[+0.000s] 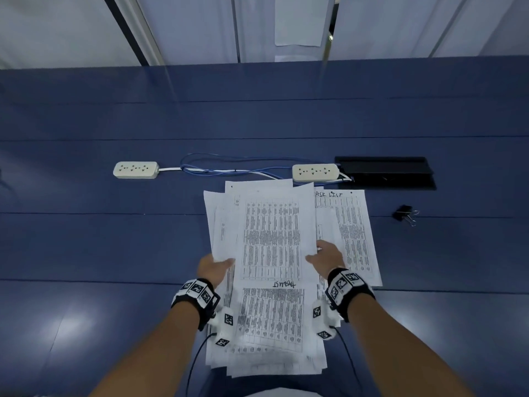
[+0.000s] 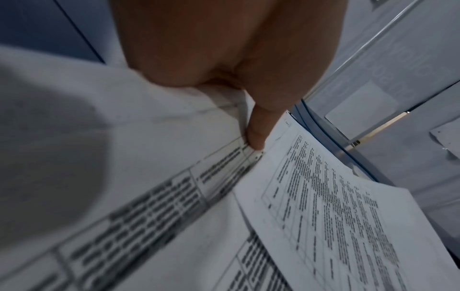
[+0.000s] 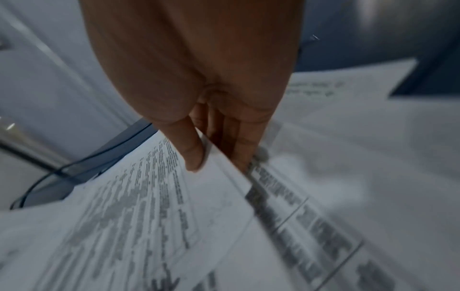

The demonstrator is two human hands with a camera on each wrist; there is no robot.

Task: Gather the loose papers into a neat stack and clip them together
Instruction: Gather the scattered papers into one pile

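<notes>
— Where do I stand with the papers (image 1: pixel 272 242)?

— Start nearest you. A rough pile of printed sheets lies at the table (image 1: pixel 86 239) edge between your forearms, its edges fanned and uneven. Just above it, your left hand (image 1: pixel 213 267) pinches the left edge of a raised sheet: the left wrist view shows your thumb (image 2: pixel 259 130) pressed on top, with the other fingers hidden underneath. Your right hand (image 1: pixel 327 257) holds the right edge the same way; its wrist view shows the thumb on the printed face and the fingers (image 3: pixel 239 141) curled under the paper.

— So the gathering is done?

— Not by my reading. Most sheets overlap in one heap, but they point different ways, and one headed sheet (image 1: pixel 353 233) sticks out to the right under your right hand. You would need to pull that one in, then square all the edges.

— And the clip?

— The black binder clip (image 1: pixel 404 214) lies untouched on the table, off to the right beyond that stray sheet, well apart from both hands. Clipping has not begun. Farther back lie two power strips (image 1: pixel 136 169) and their cables.
</notes>
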